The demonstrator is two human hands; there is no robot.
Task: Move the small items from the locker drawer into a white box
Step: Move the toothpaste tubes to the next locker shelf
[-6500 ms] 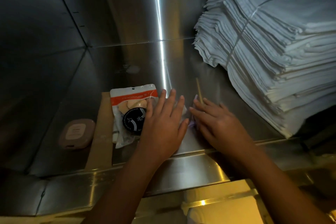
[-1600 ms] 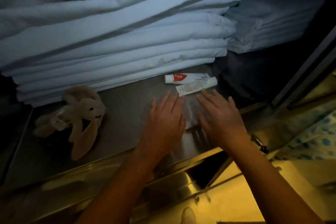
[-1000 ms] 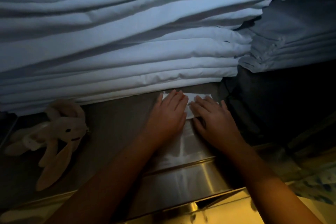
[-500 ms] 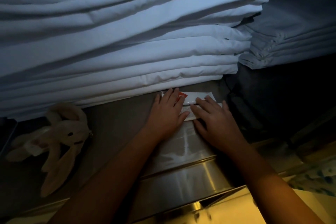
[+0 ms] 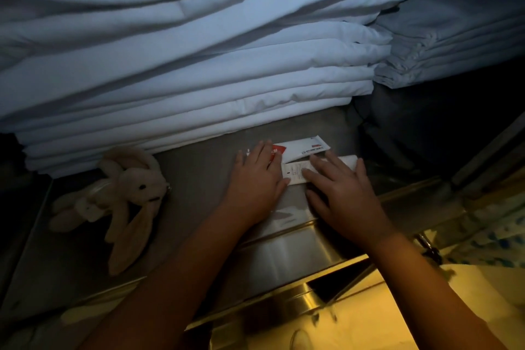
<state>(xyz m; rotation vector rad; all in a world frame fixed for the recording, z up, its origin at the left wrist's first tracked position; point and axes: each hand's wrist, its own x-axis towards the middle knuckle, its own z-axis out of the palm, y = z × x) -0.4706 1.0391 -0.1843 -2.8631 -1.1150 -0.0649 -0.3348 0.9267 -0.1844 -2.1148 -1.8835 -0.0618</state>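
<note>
Although print was carried on both small items, none of it could be read. A red patch with pale marks was seen on the white tube [image 5: 301, 148] beside the end covered by the left hand [image 5: 255, 179], and a small label block was noted toward its flat, crimped end. Fine rows of black text were shown on the flat white packet [image 5: 294, 175], which was laid just in front of the tube and touching it. Both items were found on the brushed steel drawer floor [image 5: 199, 167], close under the bottom fold of a tall stack of white linen [image 5: 199, 65], smooth and softly creased.

The left hand was laid flat, fingers straight and together, with its fingertips set on the red end of the tube. The right hand [image 5: 343, 193] was likewise laid flat, fingers straight and slightly spread, across the right part of the packet; nothing was gripped by either.

A second, greyer pile of folded cloth [image 5: 454, 37] was stacked to the right. A beige plush rabbit [image 5: 122, 196], fuzzy, long-eared and dark-eyed, was sprawled on the floor to the left, well apart from the hands. A shiny rolled steel lip [image 5: 284, 253] was seen along the drawer front.
</note>
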